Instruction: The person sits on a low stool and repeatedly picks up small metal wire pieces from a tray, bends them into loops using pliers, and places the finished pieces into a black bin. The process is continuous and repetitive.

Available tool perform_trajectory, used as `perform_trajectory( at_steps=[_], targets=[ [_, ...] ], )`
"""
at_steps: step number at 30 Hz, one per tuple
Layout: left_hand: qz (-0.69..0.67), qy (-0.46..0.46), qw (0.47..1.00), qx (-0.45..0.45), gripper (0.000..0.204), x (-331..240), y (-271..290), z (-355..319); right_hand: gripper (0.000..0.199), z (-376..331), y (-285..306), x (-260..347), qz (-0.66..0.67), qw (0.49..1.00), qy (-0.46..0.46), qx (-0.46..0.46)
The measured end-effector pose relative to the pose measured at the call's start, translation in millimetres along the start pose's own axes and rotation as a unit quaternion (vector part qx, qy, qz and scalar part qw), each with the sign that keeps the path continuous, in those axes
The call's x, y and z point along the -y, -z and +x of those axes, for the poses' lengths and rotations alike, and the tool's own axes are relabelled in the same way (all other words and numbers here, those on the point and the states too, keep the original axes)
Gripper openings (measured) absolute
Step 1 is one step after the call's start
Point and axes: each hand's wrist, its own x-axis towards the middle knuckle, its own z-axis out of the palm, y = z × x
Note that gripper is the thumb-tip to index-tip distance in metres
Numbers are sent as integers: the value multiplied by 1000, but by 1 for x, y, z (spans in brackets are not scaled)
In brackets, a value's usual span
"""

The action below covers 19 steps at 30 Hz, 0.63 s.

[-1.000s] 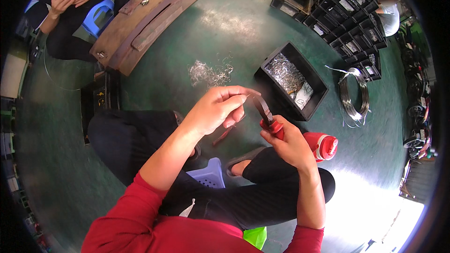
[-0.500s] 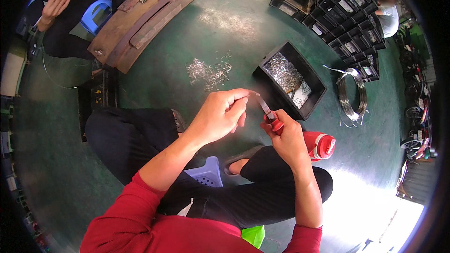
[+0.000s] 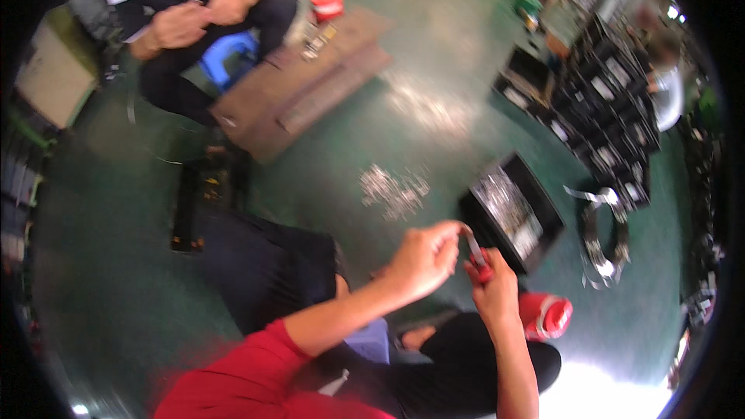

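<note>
My right hand is closed around a red-handled tool with a narrow, slightly curved metal end pointing up and away. My left hand is closed in a pinch, thumb against forefinger, right at the tip of that metal end. Whatever lies between those fingertips is too small and blurred to make out. Beyond my hands, a loose heap of small bent wire pieces lies on the green floor. Just past the tool stands a black bin holding many shiny wire pieces and a pale slip.
A red bottle stands beside my right knee. A wire coil lies right of the bin, near stacked black crates. At far left, a seated co-worker works behind a rusty metal beam. A dark box sits by my left knee.
The view has tilted up, so everything sits lower and further right, with more of the co-worker showing. My hands stay together at the tool's tip.
</note>
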Motion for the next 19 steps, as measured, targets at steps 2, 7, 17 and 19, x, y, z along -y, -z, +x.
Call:
perform_trajectory(
  at_steps=[2,7,17,19],
  targets=[
    [42,-15,999,-4,26,-4,4,-1,21,2,0,5,-4,1000,7,-2],
    [33,-29,999,-28,25,-5,12,1,21,7,-5,12,-44,997,54,-44],
    [38,-43,998,6,26,12,18,17,34,34,57,-21,76,962,-27,261],
    [125,-92,988,-22,26,33,27,33,45,49,71,-52,51,952,-108,282]
  ],
)
